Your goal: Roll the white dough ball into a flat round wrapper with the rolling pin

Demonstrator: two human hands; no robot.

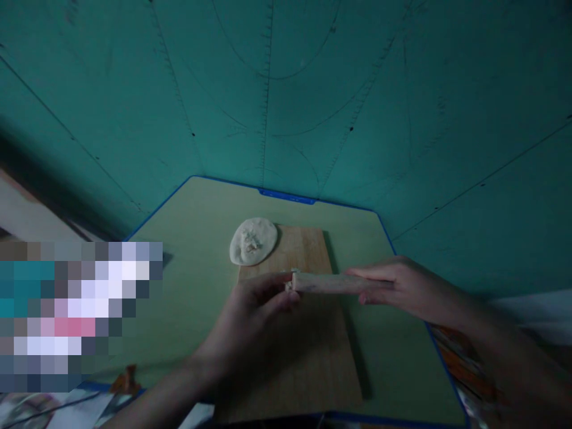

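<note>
A pale wooden rolling pin [328, 283] is held level above the cutting board [298, 244]. My right hand [393, 283] grips its right end, with the thumb and fingers on either side of it. At the other end, my left hand [259, 301] closes its thumb and fingertips around the tip of the pin. Small crumbly dough bits [289, 286] show between those fingertips and the pin's end face. A flattened round of dough [263, 232] with a rough, crumbly patch in its middle lies over the board's far left corner.
The board rests on a pale folding table [201, 220] with a blue edge and a blue handle [288, 196] at the far side. Beyond is a green surface [286, 101] with drawn lines. An orange-brown clip-like object [127, 380] sits at the near left edge. A blurred-out patch covers the left.
</note>
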